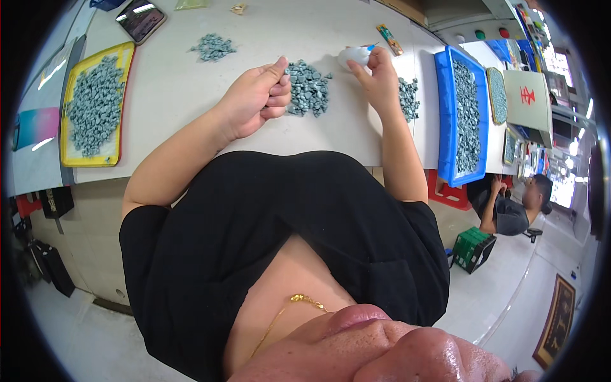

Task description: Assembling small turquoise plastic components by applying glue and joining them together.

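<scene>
My left hand (264, 95) is curled closed with the thumb on top, beside the middle pile of small grey-green pieces (310, 90). Anything pinched in its fingers is too small or hidden to make out. To the right, my right hand (380, 79) has its thumb and fingers around a small white rounded bottle (354, 57) with a blue tip. A further pile of the grey-green pieces (409, 100) lies just right of my right wrist. Farther off to the left sits a smaller pile (214, 48).
A yellow tray (65, 130) of pieces stands left; a blue bin (445, 114) holds more at right. A phone (140, 20) lies far left, a narrow colourful packet (389, 39) far right. Beyond the bin, a person (512, 210) sits near a green crate (472, 249).
</scene>
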### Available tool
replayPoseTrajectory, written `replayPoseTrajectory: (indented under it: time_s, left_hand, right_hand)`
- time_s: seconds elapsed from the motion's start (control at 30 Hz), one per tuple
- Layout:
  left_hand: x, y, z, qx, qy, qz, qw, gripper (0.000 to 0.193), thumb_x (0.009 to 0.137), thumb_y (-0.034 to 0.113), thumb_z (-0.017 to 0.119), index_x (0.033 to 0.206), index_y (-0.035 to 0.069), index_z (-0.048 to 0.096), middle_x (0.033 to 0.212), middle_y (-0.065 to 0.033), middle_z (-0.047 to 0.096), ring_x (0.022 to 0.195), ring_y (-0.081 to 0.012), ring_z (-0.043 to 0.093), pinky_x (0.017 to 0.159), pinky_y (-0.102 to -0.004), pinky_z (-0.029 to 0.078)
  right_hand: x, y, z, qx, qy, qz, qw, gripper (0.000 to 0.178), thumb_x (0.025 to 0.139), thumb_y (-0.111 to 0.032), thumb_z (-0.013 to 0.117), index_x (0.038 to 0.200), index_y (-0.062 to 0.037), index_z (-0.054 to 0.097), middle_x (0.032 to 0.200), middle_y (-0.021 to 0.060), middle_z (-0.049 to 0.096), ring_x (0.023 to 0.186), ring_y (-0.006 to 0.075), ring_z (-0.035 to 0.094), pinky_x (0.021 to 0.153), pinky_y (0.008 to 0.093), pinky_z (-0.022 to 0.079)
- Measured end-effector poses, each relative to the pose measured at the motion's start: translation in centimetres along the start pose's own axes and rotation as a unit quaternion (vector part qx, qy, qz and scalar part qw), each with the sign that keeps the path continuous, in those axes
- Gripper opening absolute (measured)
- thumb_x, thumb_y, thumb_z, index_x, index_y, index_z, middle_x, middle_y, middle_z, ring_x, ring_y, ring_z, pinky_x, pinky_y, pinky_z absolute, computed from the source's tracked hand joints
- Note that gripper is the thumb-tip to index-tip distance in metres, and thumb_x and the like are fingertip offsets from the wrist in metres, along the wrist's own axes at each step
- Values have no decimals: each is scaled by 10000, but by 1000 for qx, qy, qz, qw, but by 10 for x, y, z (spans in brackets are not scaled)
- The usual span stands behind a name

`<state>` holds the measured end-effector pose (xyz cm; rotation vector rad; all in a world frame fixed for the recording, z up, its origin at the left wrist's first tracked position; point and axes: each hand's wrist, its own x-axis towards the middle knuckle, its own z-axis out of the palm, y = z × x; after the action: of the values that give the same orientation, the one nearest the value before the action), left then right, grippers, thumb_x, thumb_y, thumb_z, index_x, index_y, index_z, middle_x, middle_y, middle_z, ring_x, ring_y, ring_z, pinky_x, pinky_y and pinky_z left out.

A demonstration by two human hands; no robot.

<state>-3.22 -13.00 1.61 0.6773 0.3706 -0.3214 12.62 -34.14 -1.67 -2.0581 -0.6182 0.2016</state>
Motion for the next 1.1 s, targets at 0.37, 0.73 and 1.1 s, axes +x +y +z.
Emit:
replayPoseTrajectory:
  time_s: [0.37,0.73,1.1]
  left_hand:
    - [1,-1,1,-3,14,-16,1000,319,967,362,469,779,108,420,637,49,321,534,-52,270,417,-184,194]
    - [0,-1,22,-20,38,-67,997,327,961,362,485,764,114,404,623,62,298,526,-42,252,404,-179,178]
    - [17,-2,21,-60,-17,-91,994,341,985,344,431,737,115,375,625,55,277,518,-52,254,398,-184,178]
  right_hand:
    - [-21,-12,-66,-295,-19,-6,955,163,829,-113,605,944,-44,699,976,133,660,879,292,620,787,337,486]
    - [-31,-7,-52,-328,-10,-91,940,208,791,-19,597,978,-20,687,982,138,661,918,284,609,818,331,479]
    - [-32,-6,-56,-257,29,-2,966,194,823,-122,604,986,-31,657,989,171,609,937,344,585,862,388,463]
